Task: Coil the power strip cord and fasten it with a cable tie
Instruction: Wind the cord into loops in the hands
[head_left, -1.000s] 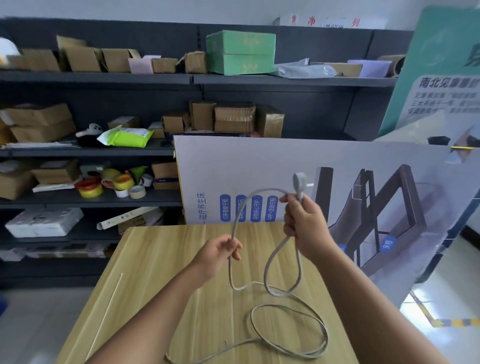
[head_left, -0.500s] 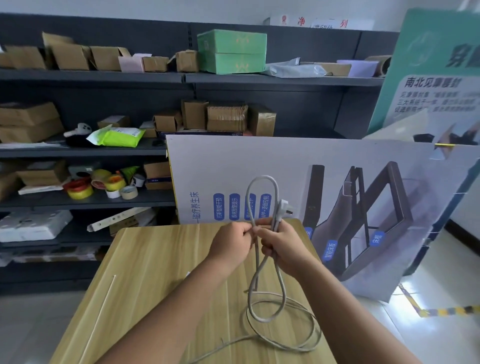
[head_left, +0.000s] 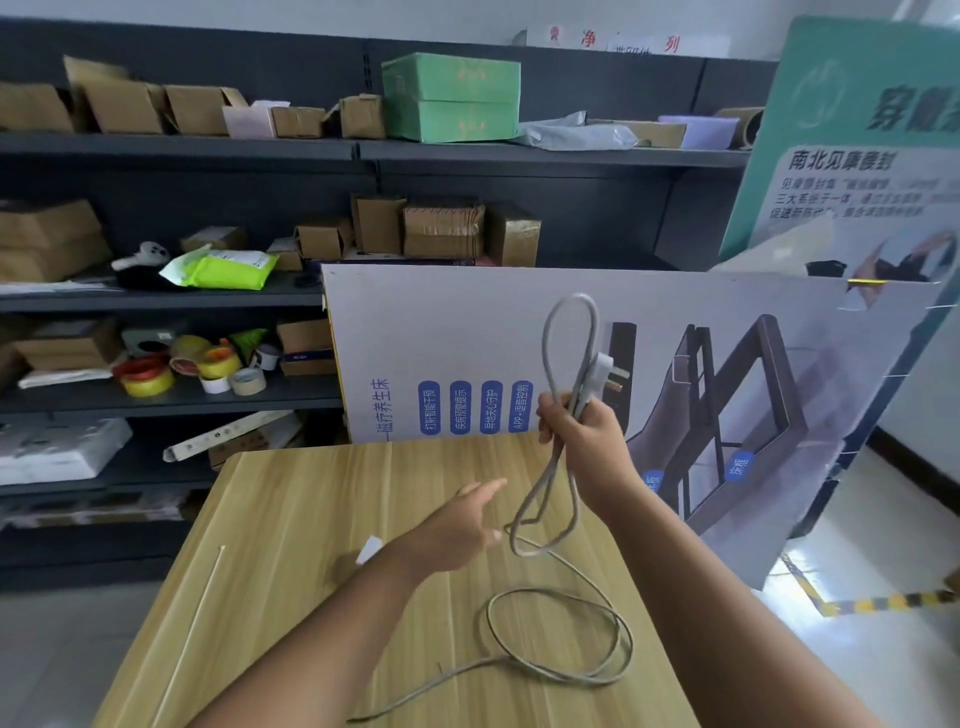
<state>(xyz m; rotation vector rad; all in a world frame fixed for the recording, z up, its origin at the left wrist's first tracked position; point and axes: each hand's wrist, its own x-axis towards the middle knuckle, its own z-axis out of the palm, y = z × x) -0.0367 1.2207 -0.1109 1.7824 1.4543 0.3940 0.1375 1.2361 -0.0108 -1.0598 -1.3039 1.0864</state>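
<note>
My right hand (head_left: 584, 441) is raised above the wooden table (head_left: 291, 525) and grips the grey power cord (head_left: 558, 639) just below its white plug (head_left: 597, 376). One loop of cord stands up above the fist and another hangs below it. The remaining cord lies in a loose ring on the table and trails toward the near edge. My left hand (head_left: 460, 525) hovers lower, left of the hanging loop, fingers apart and holding nothing. A thin white cable tie (head_left: 189, 631) lies along the table's left side. The power strip itself is out of sight.
A small white scrap (head_left: 370, 550) lies on the table beside my left forearm. A large printed board (head_left: 649, 395) leans just behind the table, a green sign (head_left: 852, 150) behind it. Dark shelves (head_left: 176, 299) with cardboard boxes and tape rolls (head_left: 176, 371) fill the back left.
My left hand has let go of the cord and dropped toward the table, fingers spreading. My right hand has lifted to the right with the gathered loops and the plug.
</note>
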